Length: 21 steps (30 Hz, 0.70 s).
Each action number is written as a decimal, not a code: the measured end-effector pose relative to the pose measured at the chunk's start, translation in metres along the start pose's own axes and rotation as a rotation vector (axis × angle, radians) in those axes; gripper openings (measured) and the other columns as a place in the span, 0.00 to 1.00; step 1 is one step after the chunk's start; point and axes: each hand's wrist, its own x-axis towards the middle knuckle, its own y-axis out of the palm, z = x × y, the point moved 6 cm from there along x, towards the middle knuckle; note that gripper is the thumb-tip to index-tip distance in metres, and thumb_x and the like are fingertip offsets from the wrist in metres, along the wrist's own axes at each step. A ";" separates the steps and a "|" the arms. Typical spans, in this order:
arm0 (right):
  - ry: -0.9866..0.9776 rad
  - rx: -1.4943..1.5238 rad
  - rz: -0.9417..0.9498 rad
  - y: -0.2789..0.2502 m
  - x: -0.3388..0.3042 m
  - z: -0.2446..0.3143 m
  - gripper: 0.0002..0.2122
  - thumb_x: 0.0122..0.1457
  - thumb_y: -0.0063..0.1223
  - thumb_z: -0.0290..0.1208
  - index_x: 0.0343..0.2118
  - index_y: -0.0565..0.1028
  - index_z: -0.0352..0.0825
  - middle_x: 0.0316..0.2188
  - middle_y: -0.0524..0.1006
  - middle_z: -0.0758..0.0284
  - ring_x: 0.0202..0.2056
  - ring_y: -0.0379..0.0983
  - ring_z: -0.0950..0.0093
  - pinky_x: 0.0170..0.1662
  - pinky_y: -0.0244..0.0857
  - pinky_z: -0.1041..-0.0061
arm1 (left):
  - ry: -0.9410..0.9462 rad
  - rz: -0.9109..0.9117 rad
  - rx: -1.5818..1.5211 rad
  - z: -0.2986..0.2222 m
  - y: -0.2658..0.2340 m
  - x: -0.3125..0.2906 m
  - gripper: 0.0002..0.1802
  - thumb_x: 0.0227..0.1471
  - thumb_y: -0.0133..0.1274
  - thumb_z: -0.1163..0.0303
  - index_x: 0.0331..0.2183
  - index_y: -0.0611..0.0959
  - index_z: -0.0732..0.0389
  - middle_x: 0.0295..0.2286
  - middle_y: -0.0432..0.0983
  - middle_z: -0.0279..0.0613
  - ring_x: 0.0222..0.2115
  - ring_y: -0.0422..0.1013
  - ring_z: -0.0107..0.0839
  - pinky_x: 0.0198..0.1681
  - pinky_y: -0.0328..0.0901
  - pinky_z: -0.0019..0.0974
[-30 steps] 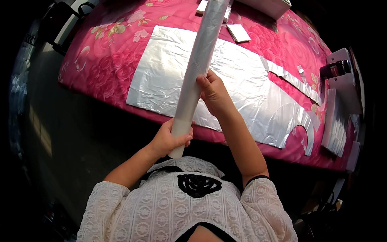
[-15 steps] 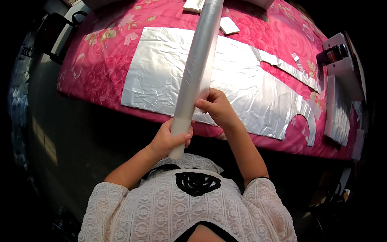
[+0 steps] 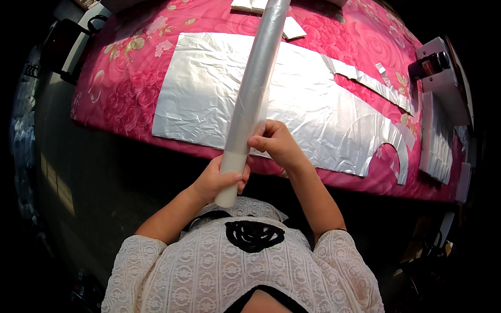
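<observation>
A long roll of clear plastic film (image 3: 253,83) stands tilted in front of me, its far end running past the top edge of the picture. My left hand (image 3: 213,180) wraps round the white lower end of the roll, close to my body. A little higher, my right hand (image 3: 280,146) is closed at the roll's right side, thumb and forefinger pinching the film there. Under and behind the roll lies a crinkled silver sheet (image 3: 195,86), flat on the table, with a curved cut-out and strap-like strips at its right end. The roll hides part of that sheet.
A pink floral cloth (image 3: 122,78) covers the table. Small white folded pieces (image 3: 294,28) lie at the far side. To the right stand a dark jar (image 3: 429,66), a white box (image 3: 443,86) and a stack of white sheets (image 3: 436,141). A dark chair (image 3: 65,47) is at the left.
The roll's lower end has shifted slightly left and toward me. My right hand has slid a little down and left along its side. Both hands keep their hold.
</observation>
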 end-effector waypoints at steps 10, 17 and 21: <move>-0.217 0.153 0.213 0.028 0.000 0.019 0.30 0.43 0.66 0.34 0.48 0.65 0.28 0.43 0.72 0.59 0.43 0.70 0.73 0.46 0.65 0.74 | -0.155 0.562 -0.438 0.003 0.025 0.004 0.28 0.37 0.61 0.59 0.38 0.70 0.65 0.25 0.70 0.41 0.22 0.69 0.27 0.26 0.67 0.30; -0.011 -0.154 -0.007 0.006 -0.010 -0.012 0.29 0.44 0.64 0.36 0.46 0.63 0.27 0.42 0.70 0.57 0.44 0.66 0.70 0.48 0.61 0.70 | -0.045 -0.169 0.251 -0.001 -0.022 0.019 0.31 0.48 0.51 0.47 0.42 0.72 0.66 0.29 0.72 0.40 0.27 0.69 0.24 0.29 0.65 0.27; -0.148 -0.464 -0.234 0.000 -0.017 -0.031 0.28 0.42 0.64 0.38 0.42 0.66 0.26 0.38 0.70 0.56 0.41 0.67 0.64 0.47 0.60 0.69 | 0.131 -0.233 0.311 0.001 -0.035 0.019 0.28 0.54 0.43 0.45 0.38 0.73 0.64 0.25 0.71 0.36 0.26 0.69 0.22 0.27 0.63 0.25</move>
